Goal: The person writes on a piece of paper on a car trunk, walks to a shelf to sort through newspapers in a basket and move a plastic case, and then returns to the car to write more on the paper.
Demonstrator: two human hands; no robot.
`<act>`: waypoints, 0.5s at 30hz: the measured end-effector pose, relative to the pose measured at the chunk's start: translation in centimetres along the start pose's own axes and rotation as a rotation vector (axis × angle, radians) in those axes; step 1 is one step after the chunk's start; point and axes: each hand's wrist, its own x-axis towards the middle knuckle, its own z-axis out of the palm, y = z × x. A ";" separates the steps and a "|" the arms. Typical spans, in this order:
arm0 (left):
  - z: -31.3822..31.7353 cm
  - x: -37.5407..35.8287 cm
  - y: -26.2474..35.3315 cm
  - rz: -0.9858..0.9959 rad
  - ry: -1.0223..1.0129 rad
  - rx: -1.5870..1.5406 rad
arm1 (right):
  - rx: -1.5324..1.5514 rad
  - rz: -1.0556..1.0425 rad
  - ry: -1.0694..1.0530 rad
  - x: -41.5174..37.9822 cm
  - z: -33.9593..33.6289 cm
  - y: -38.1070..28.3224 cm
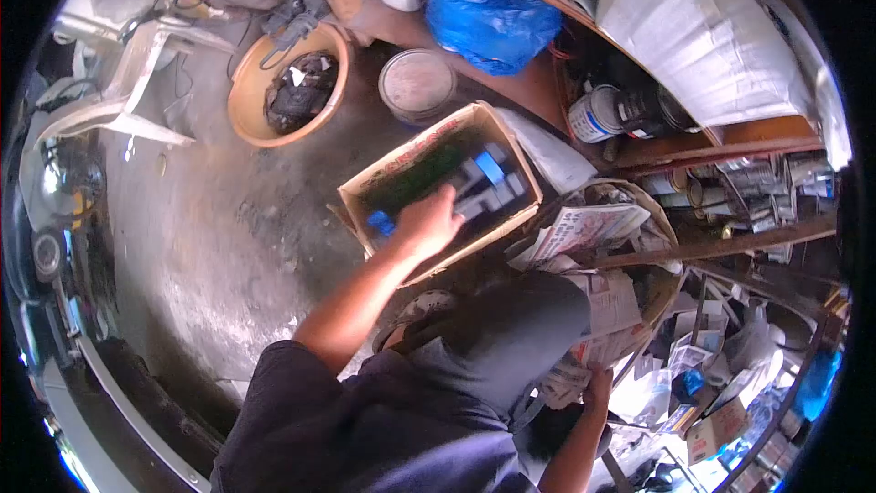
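Note:
My left hand [431,222] reaches into an open cardboard box [532,160] on the floor. Its fingers are closed at a blurred dark item with grey and blue parts [490,167]; what exactly they grip is unclear. A small blue piece [380,222] lies by the box's near left side, left of that hand. Low on the right, beside my leg, my right hand [598,387] is closed on crumpled newspaper [566,382]. More newspaper [593,226] sticks up from a container right of the box.
Beyond the box stand a round lidded tub [417,82] and an orange basin [246,96] with dark contents. A white plastic chair [128,96] is at the left. A blue bag [493,18], paint cans [595,114] and wooden shelving [766,141] line the back and right.

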 end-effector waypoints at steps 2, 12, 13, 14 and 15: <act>-4.3 -0.5 1.3 -0.035 0.063 0.003 | -0.058 -0.008 0.015 0.9 -1.0 0.8; -28.6 -12.1 5.8 0.006 0.381 -0.274 | -0.015 0.032 -0.029 -0.1 -0.2 0.0; -30.0 -13.0 6.2 0.031 0.384 -0.266 | -0.044 0.010 -0.027 0.2 -0.5 0.4; -30.7 -13.6 6.1 0.044 0.420 -0.285 | -0.071 -0.012 -0.024 0.3 -0.6 0.7; -31.3 -14.0 6.0 0.059 0.454 -0.305 | -0.066 0.019 0.002 -0.3 0.0 0.2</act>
